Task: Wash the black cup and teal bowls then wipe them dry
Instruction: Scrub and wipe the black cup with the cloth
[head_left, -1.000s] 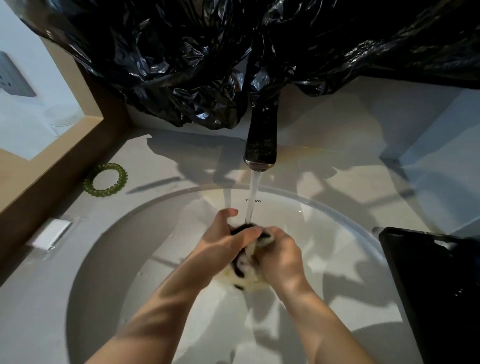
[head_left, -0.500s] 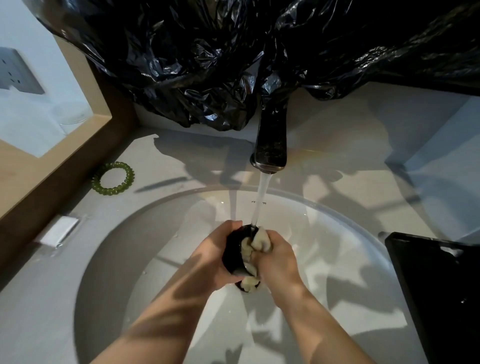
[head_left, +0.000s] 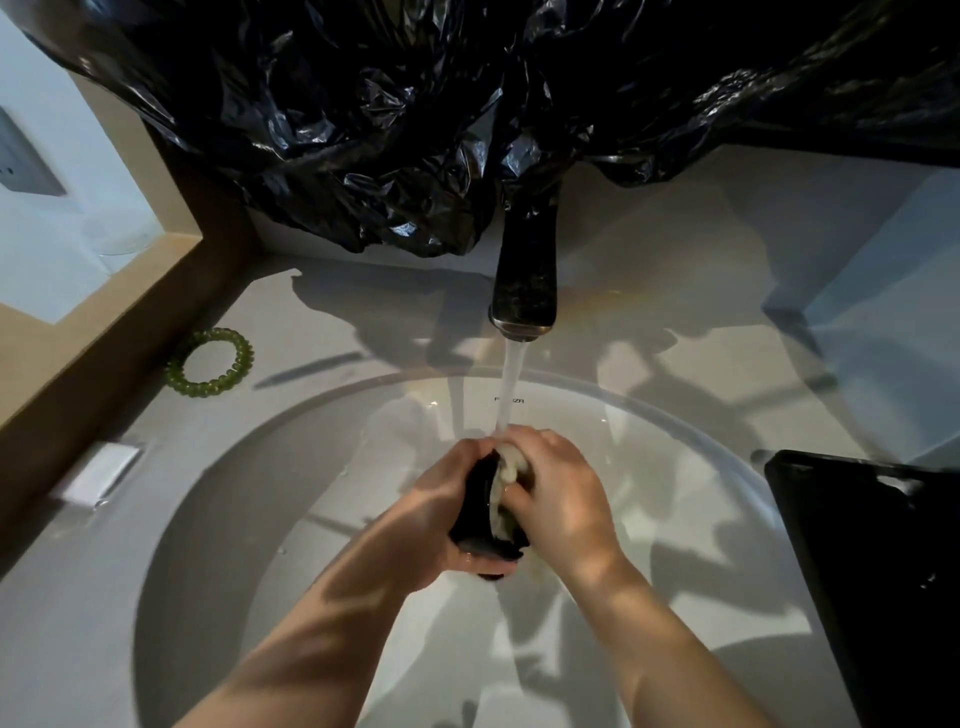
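Over the white round sink (head_left: 218, 519), my left hand (head_left: 441, 514) grips the black cup (head_left: 480, 519) from the left, its mouth turned toward my right hand. My right hand (head_left: 561, 499) holds a pale wet cloth (head_left: 506, 467) and presses it into the cup's mouth. Water runs from the dark faucet (head_left: 524, 270) onto the cloth and my right fingers. No teal bowl is in view.
A green spiral hair tie (head_left: 210, 364) lies on the counter at the back left. A small white packet (head_left: 98, 473) sits by the left rim. A black tray (head_left: 872, 561) stands at the right. Black plastic sheeting (head_left: 415, 114) hangs behind the faucet.
The cup has turned in my left hand, from mostly covered by cloth to side-on with its mouth to the right. My right hand pushed the cloth into the cup.
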